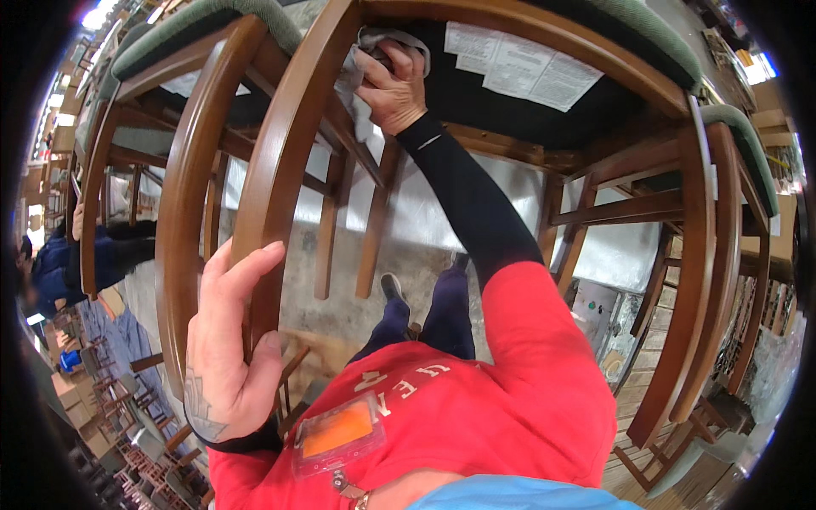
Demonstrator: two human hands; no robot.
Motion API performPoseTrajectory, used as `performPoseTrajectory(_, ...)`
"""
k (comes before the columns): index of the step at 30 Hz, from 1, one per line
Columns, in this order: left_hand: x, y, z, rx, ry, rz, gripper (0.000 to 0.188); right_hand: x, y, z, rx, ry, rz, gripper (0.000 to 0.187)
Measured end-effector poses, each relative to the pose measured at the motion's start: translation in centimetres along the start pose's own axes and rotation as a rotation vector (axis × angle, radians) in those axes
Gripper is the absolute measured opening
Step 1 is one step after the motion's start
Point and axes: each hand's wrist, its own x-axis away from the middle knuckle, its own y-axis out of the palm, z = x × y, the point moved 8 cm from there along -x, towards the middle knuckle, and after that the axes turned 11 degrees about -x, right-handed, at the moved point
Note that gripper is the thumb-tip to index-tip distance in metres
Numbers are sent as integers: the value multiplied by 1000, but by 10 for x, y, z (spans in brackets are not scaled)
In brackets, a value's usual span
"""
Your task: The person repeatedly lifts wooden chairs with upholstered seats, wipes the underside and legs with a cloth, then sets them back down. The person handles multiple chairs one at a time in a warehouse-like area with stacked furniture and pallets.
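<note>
A brown wooden chair with a green-grey padded seat is tipped so that its black underside (476, 102) and legs show. My left hand (234, 340) grips one of its polished legs (285, 144), thumb on one side and fingers on the other. At the far end of that leg, my right hand (395, 89) presses a bunched grey cloth (350, 81) into the inner corner by the seat frame. Part of the cloth lies hidden under the fingers. White printed paper sheets (544, 76) are fixed to the black underside.
Another brown chair (204, 144) stands close on the left, and more chair legs (710, 255) rise on the right. A person in dark blue (93, 263) is at the far left. Cardboard boxes (81, 399) and stacked chair parts lie beyond. My feet stand on a concrete floor (340, 319).
</note>
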Motion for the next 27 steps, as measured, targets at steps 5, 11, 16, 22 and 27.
performPoseTrajectory(5,-9,-5,16,-45,239,-47,70,152,37,8,79,247,-430,32)
performPoseTrajectory(11,-10,0,3,-83,215,-7,69,46,9,11,108,87,-210,37)
performPoseTrajectory(16,-8,-3,5,-79,192,-9,67,-9,-22,8,83,92,113,25)
performPoseTrajectory(22,-11,-1,2,-21,170,-60,67,147,48,20,65,404,-510,29)
performPoseTrajectory(27,-8,3,1,-20,97,-60,67,60,29,3,20,282,-132,34)
